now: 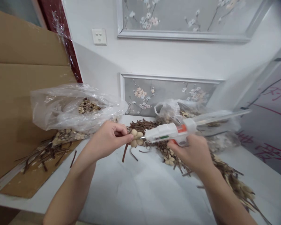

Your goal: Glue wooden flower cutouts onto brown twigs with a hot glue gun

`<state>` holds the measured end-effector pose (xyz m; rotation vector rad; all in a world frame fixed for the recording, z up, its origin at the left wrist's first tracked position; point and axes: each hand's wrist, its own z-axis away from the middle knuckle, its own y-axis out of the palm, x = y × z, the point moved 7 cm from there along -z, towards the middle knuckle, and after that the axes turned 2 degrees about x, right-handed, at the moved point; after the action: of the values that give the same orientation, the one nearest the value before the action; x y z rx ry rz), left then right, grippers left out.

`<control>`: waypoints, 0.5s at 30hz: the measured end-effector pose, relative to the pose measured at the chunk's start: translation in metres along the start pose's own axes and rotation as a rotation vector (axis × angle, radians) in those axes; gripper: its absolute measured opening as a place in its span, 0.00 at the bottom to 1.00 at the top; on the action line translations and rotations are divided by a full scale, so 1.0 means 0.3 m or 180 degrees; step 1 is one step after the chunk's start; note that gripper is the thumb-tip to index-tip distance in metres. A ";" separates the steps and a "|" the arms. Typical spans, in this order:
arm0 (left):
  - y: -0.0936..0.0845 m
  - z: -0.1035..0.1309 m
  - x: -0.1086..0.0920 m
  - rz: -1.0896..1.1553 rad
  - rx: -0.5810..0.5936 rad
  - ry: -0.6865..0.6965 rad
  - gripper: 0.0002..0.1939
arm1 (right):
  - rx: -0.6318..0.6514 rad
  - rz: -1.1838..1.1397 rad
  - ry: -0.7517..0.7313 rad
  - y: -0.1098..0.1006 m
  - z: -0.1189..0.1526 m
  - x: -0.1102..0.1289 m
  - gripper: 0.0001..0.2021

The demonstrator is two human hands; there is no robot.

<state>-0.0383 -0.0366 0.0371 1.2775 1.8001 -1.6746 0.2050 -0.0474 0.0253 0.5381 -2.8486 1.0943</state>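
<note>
My right hand (192,153) is wrapped round the handle of a white and orange glue gun (165,132), a clear glue stick (222,117) jutting from its back end. The gun's metal tip meets the middle of a pale, round-petalled dried flower (136,139). Between thumb and fingers, my left hand (111,137) pinches that flower at its left edge. A thin brown stem (125,153) hangs down beside the fingertips; whether it is joined to the flower I cannot tell.
Brown stems (142,125) lie piled behind the flower. Clear plastic bags (58,106) with dried pieces stand at the back left and right. More stems and flowers (170,157) spread across the right of the white table (126,193). Cardboard (25,103) rises at the left.
</note>
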 end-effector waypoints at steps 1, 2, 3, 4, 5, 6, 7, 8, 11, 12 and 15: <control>-0.001 -0.001 0.001 0.0002 -0.0006 -0.0006 0.18 | -0.0002 -0.0002 0.0006 0.001 0.001 -0.001 0.19; -0.001 -0.001 0.003 0.0002 -0.0005 -0.0013 0.18 | -0.0011 -0.0002 0.0013 0.001 0.001 -0.002 0.19; -0.001 -0.002 0.004 0.0004 0.0002 -0.0018 0.18 | -0.0023 -0.0001 0.0021 0.000 0.001 -0.003 0.20; -0.001 -0.003 0.004 0.0018 0.0006 -0.0008 0.18 | -0.0028 0.0000 0.0028 0.000 0.000 -0.003 0.20; -0.001 -0.004 0.004 0.0034 0.0012 0.0008 0.18 | -0.0024 -0.0003 0.0038 0.000 0.000 -0.003 0.20; -0.001 -0.005 0.004 0.0050 0.0012 0.0030 0.19 | -0.0004 -0.0009 0.0048 0.001 -0.001 -0.003 0.20; -0.002 -0.006 0.003 0.0051 0.0004 0.0050 0.19 | 0.0025 -0.0020 0.0055 0.003 -0.002 -0.002 0.20; -0.004 -0.006 0.003 0.0040 -0.0007 0.0059 0.19 | 0.0046 -0.0028 0.0062 0.003 -0.004 -0.002 0.20; -0.006 -0.004 0.006 -0.0018 -0.0023 0.0015 0.18 | 0.0039 -0.0023 0.0077 0.001 -0.006 -0.005 0.21; -0.007 -0.003 0.007 -0.0030 -0.0026 -0.0007 0.18 | 0.0029 -0.0018 0.0075 0.001 -0.006 -0.007 0.22; -0.011 -0.001 0.007 -0.0049 -0.0048 -0.0001 0.18 | 0.0032 -0.0001 0.0069 0.005 -0.004 -0.013 0.20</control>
<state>-0.0419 -0.0354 0.0376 1.2602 1.8233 -1.6662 0.2082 -0.0443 0.0246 0.5241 -2.8261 1.1079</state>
